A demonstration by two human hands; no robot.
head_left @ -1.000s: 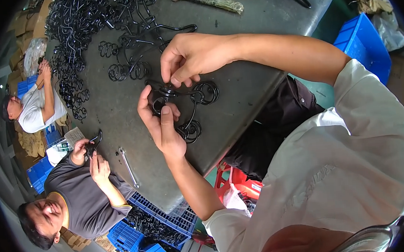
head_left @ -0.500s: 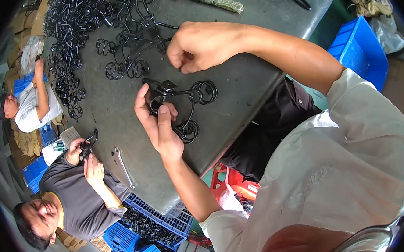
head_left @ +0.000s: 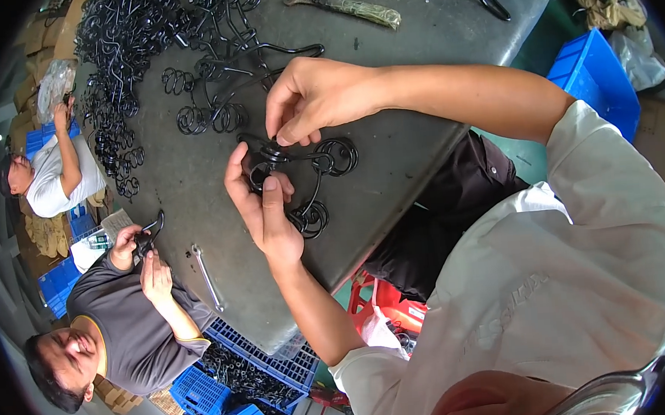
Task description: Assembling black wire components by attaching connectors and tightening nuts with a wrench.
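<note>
My left hand point(head_left: 272, 225) holds a black wire spring piece point(head_left: 322, 189) just above the table, thumb and fingers closed around its clamp-like end. Two coils of that piece stick out to the right of the hand, one above the other. My right hand point(head_left: 317, 100) is bent over the same end from above. Its thumb and fingertips are pinched together at the top of the clamp; whatever small thing they hold is hidden. More black coiled wire pieces point(head_left: 214, 112) lie on the table just left of my right hand.
The grey table point(head_left: 398, 156) carries a large heap of black wire parts point(head_left: 125, 52) at far left, a wrench point(head_left: 207, 278), and a wrapped tool point(head_left: 345, 8). A blue bin point(head_left: 593, 81) stands at right. Two co-workers sit on the left; the nearer one point(head_left: 136, 321) handles a black part.
My right hand has come down from above onto the clamp end of the wire spring piece. My left hand stays almost where it was, still holding the piece.
</note>
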